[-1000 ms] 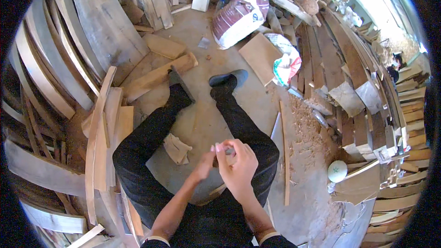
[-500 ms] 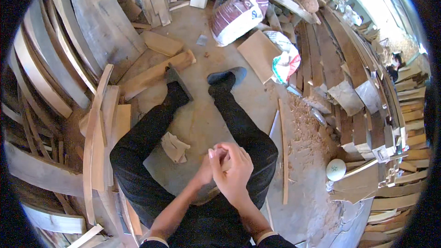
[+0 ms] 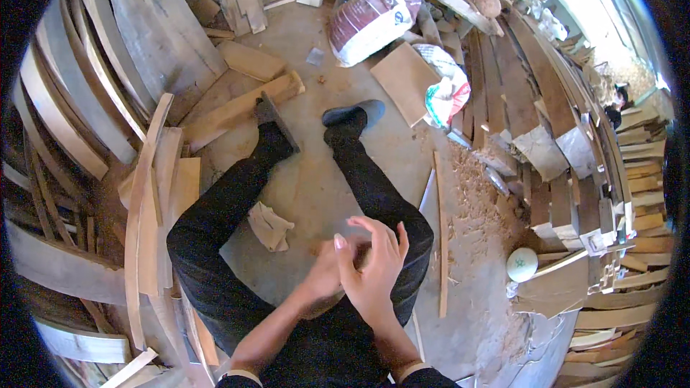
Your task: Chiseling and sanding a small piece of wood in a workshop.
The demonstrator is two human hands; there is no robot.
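Note:
Above my lap, between my black-trousered knees, my two hands meet. My right hand [image 3: 375,267] is in front, its fingers curved and spread apart and the thumb pointing up; I see nothing held in it. My left hand [image 3: 325,273] is close against its left side, blurred, with its fingers mostly hidden behind the right hand. Whether anything small lies between the palms, I cannot make out. A crumpled beige cloth [image 3: 270,227] lies on the floor just beyond my left hand, touched by neither hand.
Wooden boards [image 3: 147,21] lean at the left, and stacked timber [image 3: 546,144] lines the right. A thin wood strip [image 3: 442,244] lies right of my knee, near wood shavings [image 3: 474,201]. A pale ball [image 3: 522,264] sits farther right. Ahead stand a sack [image 3: 377,18] and a cardboard piece [image 3: 405,85].
My right hand's fingers have spread from a tighter curl, and the hand has tilted slightly. My left hand has shifted a little but stays close against it. The view has moved slightly.

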